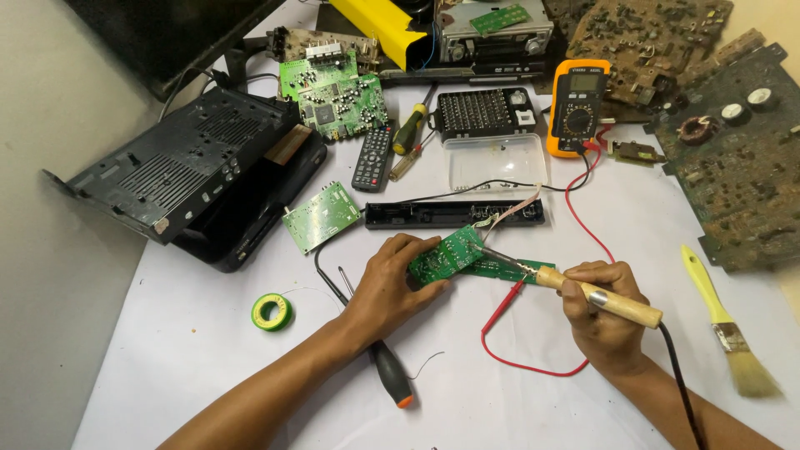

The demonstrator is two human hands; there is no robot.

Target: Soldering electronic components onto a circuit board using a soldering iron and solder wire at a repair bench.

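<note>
My left hand presses down on a small green circuit board, tilted up on the white table. My right hand grips a soldering iron with a wooden handle. Its metal tip touches the right part of the board. A long narrow green board lies under and beside the small one. A thin ribbon cable runs from the board to a long black front panel just behind.
A roll of solder wire and a black screwdriver lie at the left. Red probe leads run to an orange multimeter. A yellow brush, black casings, a remote, a bit set and several boards surround the table.
</note>
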